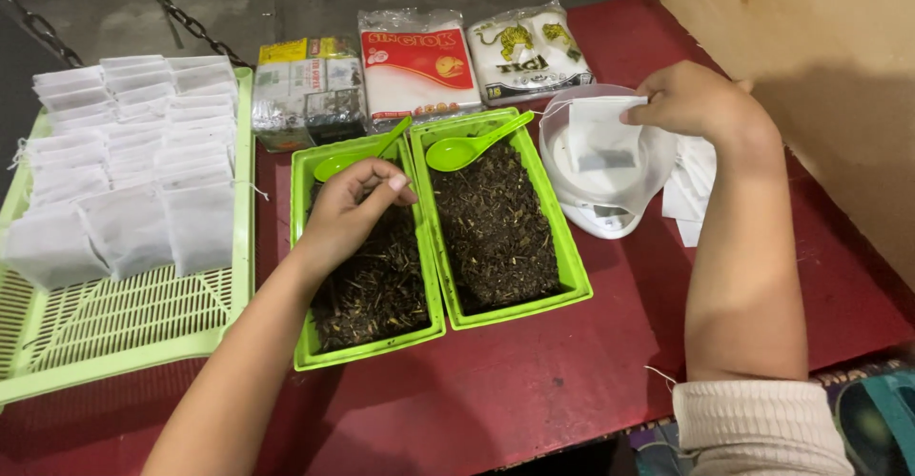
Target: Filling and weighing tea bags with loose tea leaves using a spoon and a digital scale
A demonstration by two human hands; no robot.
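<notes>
My left hand (351, 207) hovers over the left green tray (307, 347) of dark dried leaves, fingers pinched together on the handle of a green spoon (335, 163) that lies in it. My right hand (688, 100) holds a small white filter bag (600, 136) over a clear bowl (650, 176) standing on a white scale (599, 219). A second green tray (572, 281) of dried leaves sits beside the first, with another green spoon (459, 150) resting at its far end.
A large light-green slotted tray (124, 338) at the left carries rows of filled white bags (133, 166). Three sealed packets (419, 61) lie along the far edge of the red table (572, 381). Loose empty bags (694, 182) lie by the scale. A wooden wall stands at right.
</notes>
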